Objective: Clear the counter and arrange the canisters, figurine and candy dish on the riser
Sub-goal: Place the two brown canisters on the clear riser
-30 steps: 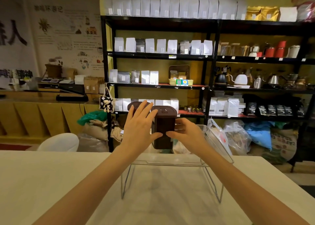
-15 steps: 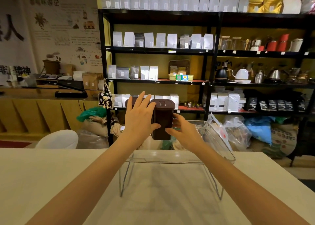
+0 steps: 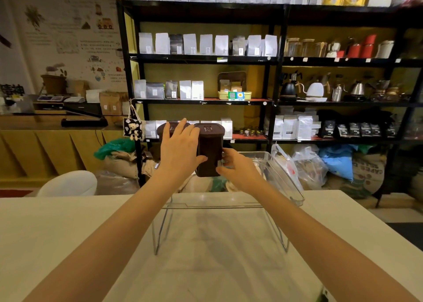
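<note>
A clear acrylic riser (image 3: 283,178) on thin metal legs stands on the white counter (image 3: 57,233). Two dark brown canisters stand side by side on its top. The right canister (image 3: 209,146) is held between both hands. My left hand (image 3: 179,151) lies flat against its left side, thumb on its front, and hides most of the left canister (image 3: 168,127). My right hand (image 3: 235,169) presses its lower right side with bent fingers. No figurine or candy dish is in view.
Behind the counter, black shelving (image 3: 274,59) carries white coffee bags, kettles and jars. Sacks and plastic bags (image 3: 309,166) lie on the floor below it. A white chair back (image 3: 68,183) rises past the counter's far left edge.
The view has tilted down a little. Both hands stay on the right canister, which has shifted slightly left, closer to the other canister.
</note>
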### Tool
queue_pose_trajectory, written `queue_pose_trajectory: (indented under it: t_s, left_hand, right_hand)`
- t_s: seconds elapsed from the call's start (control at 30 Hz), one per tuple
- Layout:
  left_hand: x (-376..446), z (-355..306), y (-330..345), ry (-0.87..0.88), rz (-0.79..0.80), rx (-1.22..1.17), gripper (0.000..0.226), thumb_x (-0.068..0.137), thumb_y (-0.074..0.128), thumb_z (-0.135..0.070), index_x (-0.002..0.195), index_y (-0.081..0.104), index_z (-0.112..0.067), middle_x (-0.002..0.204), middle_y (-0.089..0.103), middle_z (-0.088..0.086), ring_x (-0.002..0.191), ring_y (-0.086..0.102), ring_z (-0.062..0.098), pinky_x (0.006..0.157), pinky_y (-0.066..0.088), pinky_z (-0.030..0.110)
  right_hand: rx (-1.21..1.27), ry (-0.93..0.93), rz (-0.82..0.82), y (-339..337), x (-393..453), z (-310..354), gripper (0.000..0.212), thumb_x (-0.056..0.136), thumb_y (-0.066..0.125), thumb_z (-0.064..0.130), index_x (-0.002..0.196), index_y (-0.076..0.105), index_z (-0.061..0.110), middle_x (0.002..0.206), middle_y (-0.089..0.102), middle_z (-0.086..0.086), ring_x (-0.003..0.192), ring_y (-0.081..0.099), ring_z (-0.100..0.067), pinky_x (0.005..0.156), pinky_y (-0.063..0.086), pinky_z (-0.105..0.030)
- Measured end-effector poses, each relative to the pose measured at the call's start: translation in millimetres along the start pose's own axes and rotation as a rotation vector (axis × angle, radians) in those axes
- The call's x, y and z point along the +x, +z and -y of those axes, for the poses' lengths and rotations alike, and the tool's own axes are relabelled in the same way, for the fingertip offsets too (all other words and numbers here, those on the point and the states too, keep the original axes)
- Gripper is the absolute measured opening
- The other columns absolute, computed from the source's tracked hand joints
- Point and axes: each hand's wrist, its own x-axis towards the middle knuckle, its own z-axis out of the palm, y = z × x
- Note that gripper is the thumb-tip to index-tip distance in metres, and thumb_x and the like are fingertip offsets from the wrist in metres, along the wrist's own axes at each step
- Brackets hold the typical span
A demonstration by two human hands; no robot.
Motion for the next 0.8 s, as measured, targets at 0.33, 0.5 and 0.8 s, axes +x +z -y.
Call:
queue_pose_trajectory:
  t_s: [0.33,0.5,0.8]
  left_hand:
    - [-2.5,-12.8,-22.1,-0.013,0.174,0.057,0.078,0.083,0.053,-0.051,0.143,0.022,-0.011,0.152,0.029,0.014,0.144,0.017,0.029,0.116,0.017,0.051]
    - [-26.0,-43.0,-40.9,0.113,0.181,0.006,0.069,0.087,0.046,-0.052,0.143,0.024,-0.018,0.155,0.022,0.008,0.146,0.012,0.026,0.118,0.013,0.05]
    - [-106.2,-132.1,-56.3,0.394,0.137,-0.341,0.054,0.09,0.043,-0.044,0.139,0.035,-0.022,0.149,0.037,-0.001,0.14,0.028,0.016,0.115,0.025,0.035]
  right_hand:
    - [-0.326,-0.071,0.097,-56.0,-41.6,-2.0,0.034,0.089,0.054,0.023,0.121,0.057,0.013,0.125,0.06,-0.008,0.114,0.056,-0.023,0.095,0.044,-0.032]
    - [-0.447,-0.129,0.042,-98.2,-97.1,-9.7,0.031,0.09,0.053,0.026,0.119,0.058,0.017,0.121,0.061,-0.004,0.08,0.05,-0.003,0.067,0.035,-0.008]
    - [-0.525,0.032,-0.04,-144.2,-196.3,-71.2,0.03,0.089,0.053,0.032,0.118,0.056,0.026,0.129,0.055,0.006,0.11,0.045,-0.006,0.09,0.035,-0.023]
